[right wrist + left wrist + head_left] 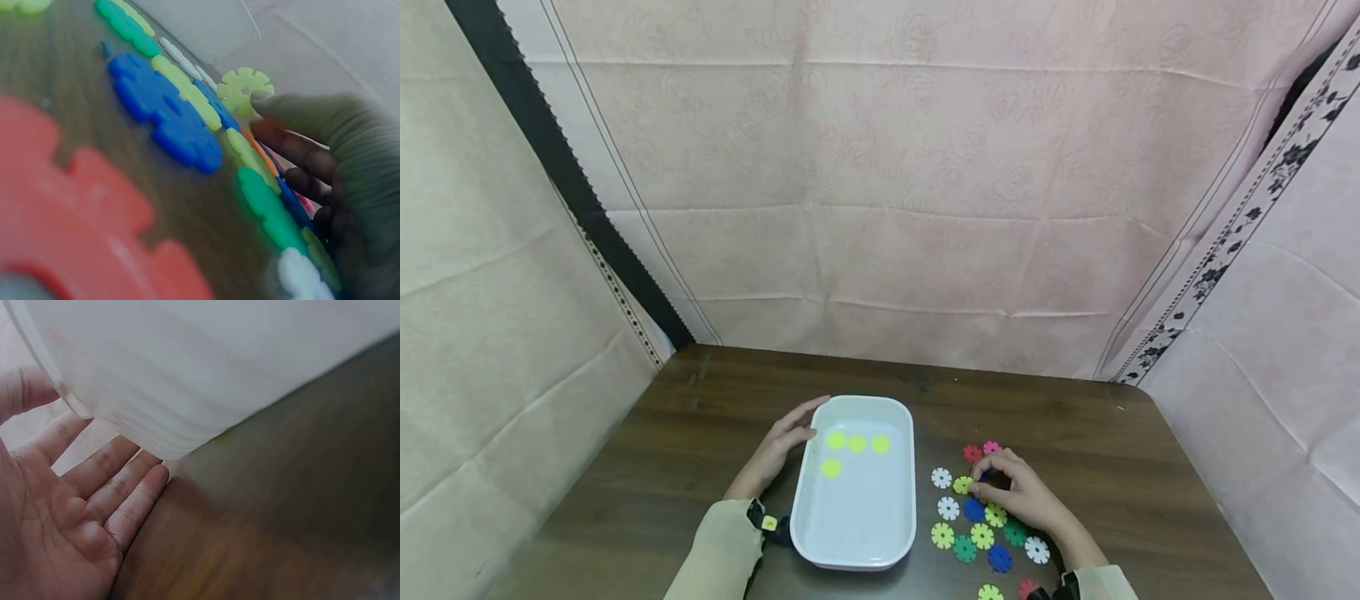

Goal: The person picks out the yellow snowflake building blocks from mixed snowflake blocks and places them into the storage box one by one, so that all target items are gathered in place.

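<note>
A white rectangular tray (853, 517) lies on the table, with several flat yellow circles (857, 443) on its bottom near the far end. My left hand (778, 446) grips its far left corner; in the left wrist view the thumb lies at the rim and the fingers (134, 506) reach behind the wall. My right hand (1018, 492) is over the loose notched discs on the right. Between thumb and index finger it pinches a yellow notched disc (240, 81), held up on edge in the right wrist view. Nearby are a white disc (942, 477) and a blue disc (973, 509).
Several more notched discs are spread right of the tray, among them a green disc (964, 548), a red disc (972, 452) and a pink disc (992, 447). The brown table (625, 500) is bounded by cloth hangings (917, 208) at the back and sides.
</note>
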A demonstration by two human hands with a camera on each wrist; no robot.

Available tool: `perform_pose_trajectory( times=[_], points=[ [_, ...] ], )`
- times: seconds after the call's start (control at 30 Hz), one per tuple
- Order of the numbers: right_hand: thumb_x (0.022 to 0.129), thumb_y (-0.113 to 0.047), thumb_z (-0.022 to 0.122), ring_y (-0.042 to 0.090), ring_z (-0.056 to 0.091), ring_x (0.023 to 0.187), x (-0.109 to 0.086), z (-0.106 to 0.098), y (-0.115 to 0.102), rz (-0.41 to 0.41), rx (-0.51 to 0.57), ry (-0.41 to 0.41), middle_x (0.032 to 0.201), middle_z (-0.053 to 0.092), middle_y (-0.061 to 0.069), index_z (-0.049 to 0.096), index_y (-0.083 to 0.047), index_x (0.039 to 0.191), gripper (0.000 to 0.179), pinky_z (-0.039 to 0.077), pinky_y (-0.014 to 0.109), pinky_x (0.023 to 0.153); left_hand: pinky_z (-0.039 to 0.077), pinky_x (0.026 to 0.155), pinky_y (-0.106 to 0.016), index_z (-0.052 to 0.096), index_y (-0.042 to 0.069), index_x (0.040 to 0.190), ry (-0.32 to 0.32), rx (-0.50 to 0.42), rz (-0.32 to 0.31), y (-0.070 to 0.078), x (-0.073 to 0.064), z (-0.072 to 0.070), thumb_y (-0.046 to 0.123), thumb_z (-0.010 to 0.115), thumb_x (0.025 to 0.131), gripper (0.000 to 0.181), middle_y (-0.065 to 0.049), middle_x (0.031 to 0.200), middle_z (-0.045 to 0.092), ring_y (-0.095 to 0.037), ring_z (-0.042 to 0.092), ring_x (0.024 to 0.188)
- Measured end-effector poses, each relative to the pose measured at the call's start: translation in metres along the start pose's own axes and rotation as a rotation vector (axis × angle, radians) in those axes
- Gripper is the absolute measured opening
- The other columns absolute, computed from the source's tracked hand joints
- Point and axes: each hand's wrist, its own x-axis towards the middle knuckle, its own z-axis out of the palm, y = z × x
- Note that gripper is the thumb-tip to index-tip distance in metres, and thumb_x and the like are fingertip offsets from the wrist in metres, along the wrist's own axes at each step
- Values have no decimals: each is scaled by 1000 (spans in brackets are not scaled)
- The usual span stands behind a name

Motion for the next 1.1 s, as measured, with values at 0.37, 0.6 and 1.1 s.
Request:
perform_pose_trajectory(
  times=[0.37, 0.6, 1.1],
  points=[
    [93, -30, 74, 16, 62, 88, 0, 0, 0, 94, 76, 13, 96, 66, -2, 67, -23, 98, 11, 51, 30, 77, 19, 115, -64, 52, 30, 146, 6, 2, 0, -2, 0, 0, 22, 53, 98, 49, 3, 150, 49, -25, 42, 140],
    [93, -27, 73, 19, 61, 85, 0, -1, -3, 121, 149, 43, 95, 68, 1, 68, -19, 102, 13, 53, 31, 72, 17, 115, -65, 53, 32, 145, 18, 5, -15, -1, 1, 0, 20, 52, 98, 49, 5, 151, 49, -24, 39, 142],
    [94, -24, 73, 18, 64, 83, 2, -1, -3, 97, 115, 124, 92, 71, -4, 68, -20, 103, 11, 52, 29, 72, 16, 115, -67, 51, 31, 147, -4, 6, -7, 0, 1, -1, 21, 52, 99, 49, 3, 151, 48, -26, 39, 142]
  ],
)
